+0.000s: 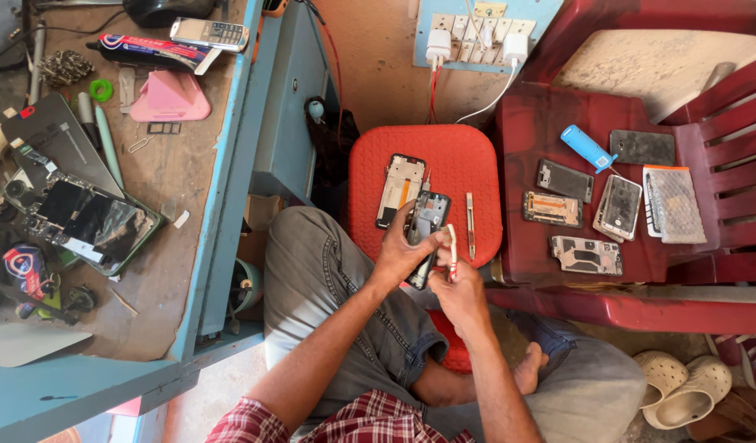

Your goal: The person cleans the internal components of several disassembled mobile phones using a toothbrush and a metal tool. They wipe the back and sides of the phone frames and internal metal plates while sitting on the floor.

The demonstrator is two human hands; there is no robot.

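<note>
- My left hand (403, 250) is wrapped around an opened phone (427, 226), fingers closed on its side, holding it just above the near edge of the red stool (460, 156).
- My right hand (458, 291) pinches a thin red-and-white tool (453, 246), which looks like a small brush, though I cannot tell for sure; its tip rests against the phone's right edge.
- The phone's long axis runs away from me, tilted slightly right, and the tool lies nearly parallel just beside it, so the right hand works from the near right side while the left steadies from the left.
- On the stool top, a phone frame (400, 190) lies near the left edge, and tweezers (470, 223) lie near the right edge, closer to my right hand.
- Further right, the red chair (558, 123) seat carries several phone parts and a blue bottle (587, 148).
- To the left, the workbench (189, 164) holds a dismantled phone (91, 221) and other clutter.
</note>
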